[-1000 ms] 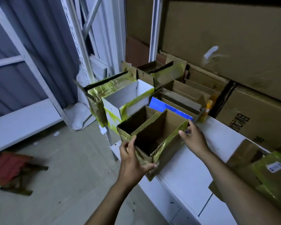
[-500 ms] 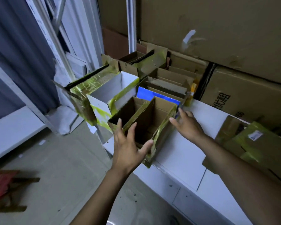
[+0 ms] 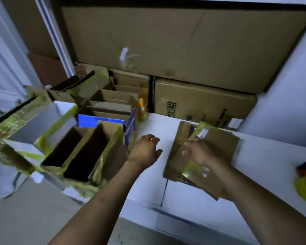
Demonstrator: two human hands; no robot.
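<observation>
Biggest thing up top is a huge plain brown carton (image 3: 184,41), smooth with a scuffed tape patch. Below it runs a flat white shelf (image 3: 157,174). At lower left stands an open corrugated box (image 3: 111,154), rectangular, its edges wrapped in shiny yellow-green tape. The flattened box (image 3: 219,138), same cardboard and crinkly tape, lies right of centre on the shelf. The right hand (image 3: 203,154) sits on it, fingers (image 3: 185,152) curled, gripping it. The left hand (image 3: 145,151) hovers palm-down between the two boxes, loosely spread, holding nothing.
</observation>
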